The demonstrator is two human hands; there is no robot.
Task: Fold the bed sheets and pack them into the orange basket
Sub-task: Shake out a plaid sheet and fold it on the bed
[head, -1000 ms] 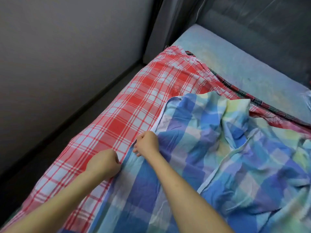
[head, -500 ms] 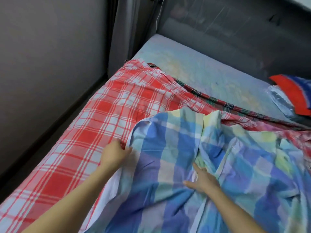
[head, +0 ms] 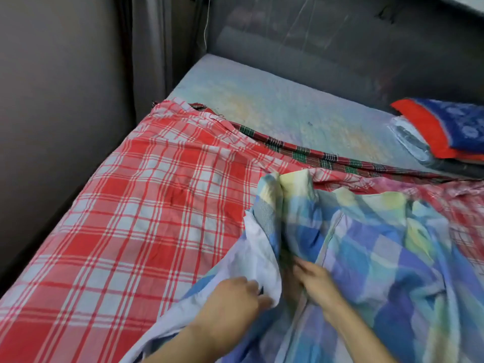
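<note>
Left hand (head: 233, 299) has pulled the blue checked sheet (head: 379, 258) nearer, gripping its edge; right hand (head: 315, 282) lies flat on it, fingers relaxed.

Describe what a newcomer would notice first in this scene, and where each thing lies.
The bold red-and-white checked sheet spread across the left of the mattress stands out first. Over its right side lies a rumpled blue checked sheet, whose pale edge the left hand grips near the bottom while the right hand rests on a fold. A red and blue cloth sits far right.
</note>
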